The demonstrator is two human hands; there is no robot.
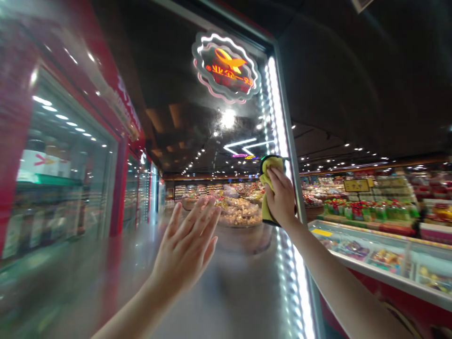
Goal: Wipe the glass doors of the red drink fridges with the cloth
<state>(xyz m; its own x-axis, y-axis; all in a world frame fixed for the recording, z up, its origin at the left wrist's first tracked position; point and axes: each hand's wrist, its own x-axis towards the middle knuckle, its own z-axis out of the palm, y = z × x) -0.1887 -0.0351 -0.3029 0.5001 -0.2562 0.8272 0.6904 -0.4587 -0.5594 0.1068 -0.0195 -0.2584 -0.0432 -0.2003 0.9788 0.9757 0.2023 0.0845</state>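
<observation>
A tall glass door (pixel 233 278) with a metal frame and a bright strip of lights down its right side stands in front of me. My right hand (pixel 281 197) presses a yellow cloth (pixel 267 202) with dark edging on the glass beside the light strip. Raised at the centre-left, my left hand (pixel 190 242) has its fingers spread at the glass and holds nothing. Higher up on the door is a round lit sign (pixel 228 68) with an orange emblem and reversed lettering.
At the left stands a red cabinet (pixel 116 188) with glass fronts and bottles on its shelves. An open display freezer (pixel 381 259) with packaged goods is at the right. Behind it are stacked goods and a yellow sign (pixel 356 185).
</observation>
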